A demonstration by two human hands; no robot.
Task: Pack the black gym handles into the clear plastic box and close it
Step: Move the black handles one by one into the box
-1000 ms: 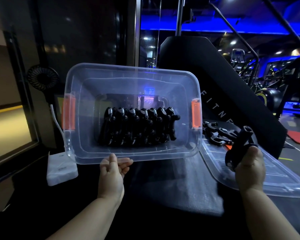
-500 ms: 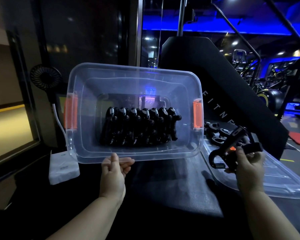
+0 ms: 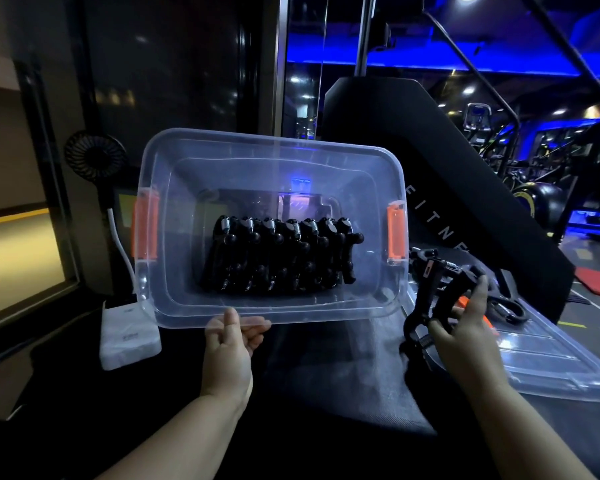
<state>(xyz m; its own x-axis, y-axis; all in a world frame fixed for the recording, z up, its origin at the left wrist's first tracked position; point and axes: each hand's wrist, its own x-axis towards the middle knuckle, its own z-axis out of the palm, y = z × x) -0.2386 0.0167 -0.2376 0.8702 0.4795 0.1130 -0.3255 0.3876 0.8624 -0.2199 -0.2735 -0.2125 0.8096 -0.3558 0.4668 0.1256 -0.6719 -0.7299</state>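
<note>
Tipping the clear plastic box (image 3: 326, 313) open-side toward the person by its near rim, pinched in the left hand (image 3: 231, 344), the curled right hand (image 3: 465, 329) clamps one black gym handle (image 3: 430, 292) just right of the box and should seat it upright against the packed row (image 3: 278, 254)'s free right end.

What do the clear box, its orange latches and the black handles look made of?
Clear storage box: glossy see-through plastic; background shows through. Orange side latches: opaque plastic, probably. Black gym handles: matte plastic or rubber, unclear; shiny metal coil springs.
</note>
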